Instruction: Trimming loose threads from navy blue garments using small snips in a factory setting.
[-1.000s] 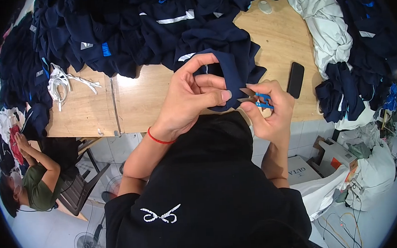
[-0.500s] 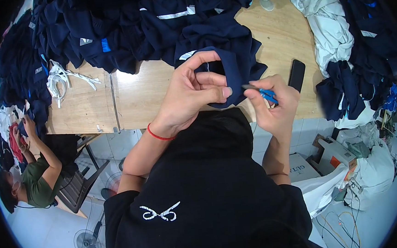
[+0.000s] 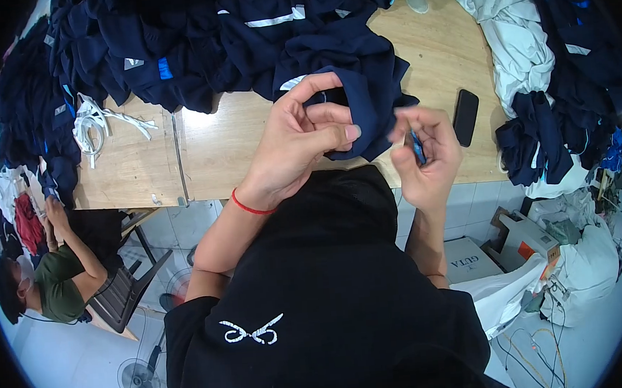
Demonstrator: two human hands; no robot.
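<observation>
My left hand (image 3: 303, 137) grips the edge of a navy garment (image 3: 371, 103), fingers inside its opening and thumb pressed on the outside. A red cord circles that wrist. Just right of the cloth and apart from it, my right hand (image 3: 429, 150) is curled around small blue-handled thread snips (image 3: 417, 147). Its fingertips are smeared by motion, and the blades cannot be made out. The rest of the garment lies on the wooden table (image 3: 228, 146) beyond my hands, against the other clothes.
Navy garments (image 3: 192, 36) are heaped along the far side. White cords (image 3: 94, 130) lie at the left, a black phone (image 3: 466, 117) and white cloth (image 3: 513, 43) at the right. A co-worker (image 3: 57, 276) handles cloth at far left. Boxes (image 3: 520, 241) stand on the right floor.
My right hand has drawn slightly away from the cloth edge, its fingers loosening around the snips. My left hand keeps its hold and has shifted slightly. The co-worker's hands have moved.
</observation>
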